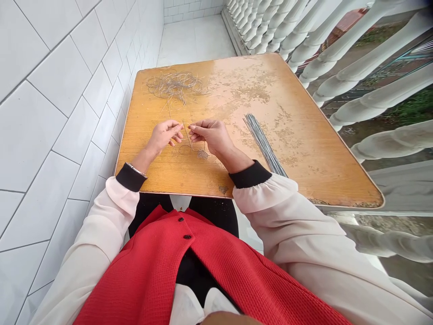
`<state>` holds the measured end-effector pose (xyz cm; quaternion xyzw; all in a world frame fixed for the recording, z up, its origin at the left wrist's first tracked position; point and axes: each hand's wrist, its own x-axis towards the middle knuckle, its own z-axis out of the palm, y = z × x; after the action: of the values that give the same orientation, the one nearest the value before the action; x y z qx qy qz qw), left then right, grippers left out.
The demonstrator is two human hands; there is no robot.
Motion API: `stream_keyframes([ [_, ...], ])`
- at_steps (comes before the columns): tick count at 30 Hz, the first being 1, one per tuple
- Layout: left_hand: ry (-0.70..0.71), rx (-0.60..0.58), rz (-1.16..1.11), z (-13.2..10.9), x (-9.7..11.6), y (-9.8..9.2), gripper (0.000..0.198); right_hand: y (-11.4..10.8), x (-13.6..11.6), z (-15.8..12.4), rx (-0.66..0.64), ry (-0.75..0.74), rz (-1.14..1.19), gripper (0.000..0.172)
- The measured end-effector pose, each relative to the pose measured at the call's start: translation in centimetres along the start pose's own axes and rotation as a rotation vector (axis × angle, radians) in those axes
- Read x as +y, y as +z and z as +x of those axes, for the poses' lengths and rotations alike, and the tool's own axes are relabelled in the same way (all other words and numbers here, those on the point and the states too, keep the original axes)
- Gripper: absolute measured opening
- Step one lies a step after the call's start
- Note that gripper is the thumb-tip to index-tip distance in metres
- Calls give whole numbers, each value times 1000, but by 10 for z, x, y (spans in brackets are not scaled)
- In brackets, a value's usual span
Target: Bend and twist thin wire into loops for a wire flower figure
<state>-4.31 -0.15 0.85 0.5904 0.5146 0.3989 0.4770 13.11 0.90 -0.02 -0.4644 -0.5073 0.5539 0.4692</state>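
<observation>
Over the near left part of the table, my left hand (168, 133) is closed in a pinch, its fingertips on a thin wire (188, 136). Close beside it, my right hand (212, 135) pinches the same wire between thumb and forefinger. The wire hangs down between both hands, with a thin loop near the tabletop below them. Just under the right hand is a small dark patch (202, 154); I cannot tell if it is coiled wire or worn surface. Beyond my hands lies a loose tangle of thin wire (174, 85).
A bundle of straight grey wires (265, 144) lies right of my right hand, reaching toward the near edge. The wooden table (318, 167) has a worn, peeling top. A white tiled wall (57, 113) runs along the left, and a white balustrade (365, 104) along the right.
</observation>
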Motion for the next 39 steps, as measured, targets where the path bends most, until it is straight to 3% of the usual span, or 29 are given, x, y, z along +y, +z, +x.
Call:
stream_keyframes([
  [3,5,-1,-45,0,-1,-1,16,-1,-1,-1,-15,7,29,23],
  [13,24,78,52,7,-8,-1,15,-4,-1,0,-30,0,24,35],
  [18,70,157,194,10,-13,-4,16,-27,-10,12,255,-165,-22,38],
  [20,57,147,221,10,-13,-3,17,-35,-13,16,301,-162,-66,37],
  [25,40,126,235,10,-15,2,15,-25,-10,11,114,-9,-52,38],
  [28,-1,55,277,10,-16,3,21,-14,-3,8,8,10,-157,29],
  [31,-94,-30,362,9,-15,1,27,-10,6,9,-32,10,-258,24],
  [39,-139,-53,498,4,-12,-4,34,-18,20,20,-14,35,-305,20],
])
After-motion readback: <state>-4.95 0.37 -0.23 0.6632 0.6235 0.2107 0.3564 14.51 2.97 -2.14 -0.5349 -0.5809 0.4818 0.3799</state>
